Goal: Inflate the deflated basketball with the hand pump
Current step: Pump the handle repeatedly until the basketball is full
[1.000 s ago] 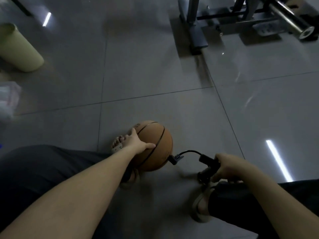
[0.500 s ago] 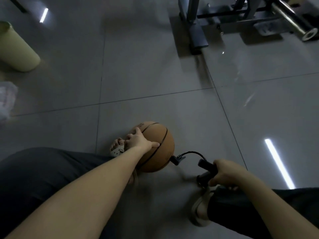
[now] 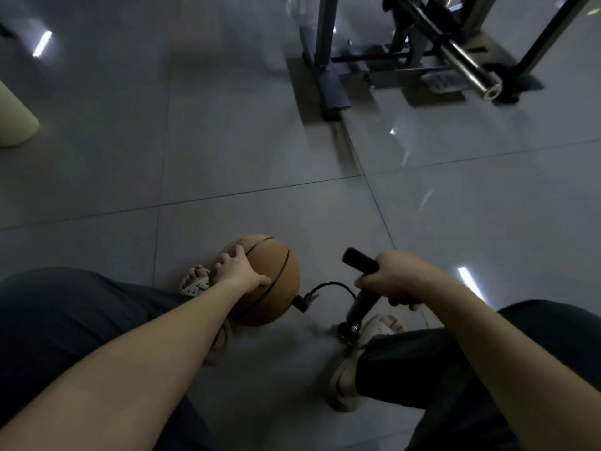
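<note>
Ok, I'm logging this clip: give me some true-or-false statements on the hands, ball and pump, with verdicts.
1. The left hand rests on the round orange basketball. True.
2. The right hand grips the black hand pump by its handle. True.
3. The thin black hose lies detached from the basketball. False: it joins pump and ball.
4. The basketball sits on a wooden table. False: it sits on the grey tiled floor.

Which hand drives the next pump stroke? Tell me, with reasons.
Right. The right hand grips the pump handle, raised above the barrel; the left hand rests on the basketball, steadying it.
</note>
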Tool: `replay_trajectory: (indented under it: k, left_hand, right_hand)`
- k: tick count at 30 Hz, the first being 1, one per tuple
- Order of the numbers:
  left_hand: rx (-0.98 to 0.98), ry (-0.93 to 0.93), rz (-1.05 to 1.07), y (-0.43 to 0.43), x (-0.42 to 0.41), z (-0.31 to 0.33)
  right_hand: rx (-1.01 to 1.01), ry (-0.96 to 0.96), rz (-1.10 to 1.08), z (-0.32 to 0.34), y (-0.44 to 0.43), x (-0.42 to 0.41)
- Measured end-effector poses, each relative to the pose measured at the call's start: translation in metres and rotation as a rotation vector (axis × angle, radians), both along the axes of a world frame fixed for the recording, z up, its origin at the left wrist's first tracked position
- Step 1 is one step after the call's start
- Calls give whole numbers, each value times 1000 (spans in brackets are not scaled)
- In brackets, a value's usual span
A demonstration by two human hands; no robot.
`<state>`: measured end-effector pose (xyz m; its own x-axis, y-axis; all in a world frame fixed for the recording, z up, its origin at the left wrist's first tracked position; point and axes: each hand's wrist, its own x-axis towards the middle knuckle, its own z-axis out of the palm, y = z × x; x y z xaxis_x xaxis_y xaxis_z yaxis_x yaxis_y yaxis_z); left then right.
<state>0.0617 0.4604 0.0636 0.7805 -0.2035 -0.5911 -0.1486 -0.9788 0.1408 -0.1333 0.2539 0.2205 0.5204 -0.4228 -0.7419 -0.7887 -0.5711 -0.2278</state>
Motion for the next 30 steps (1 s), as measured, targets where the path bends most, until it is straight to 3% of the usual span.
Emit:
replay_trajectory:
  k: [4,11,22,30]
  left_hand:
    - [33,-60,-79,-1,-4,-2]
    - [21,-125,-113,-11,-4,-9]
    - [69,-189,-194,-21,-4,-14]
    - [100,-95,-181,-20,-4,-1]
  right_hand:
    - [20,-3,-72,22,4,0]
    - [106,-19,-217,-31,10,0]
    - [87,-44,-227,-116,15,-18]
    - [110,19,-174,-95,20,-13]
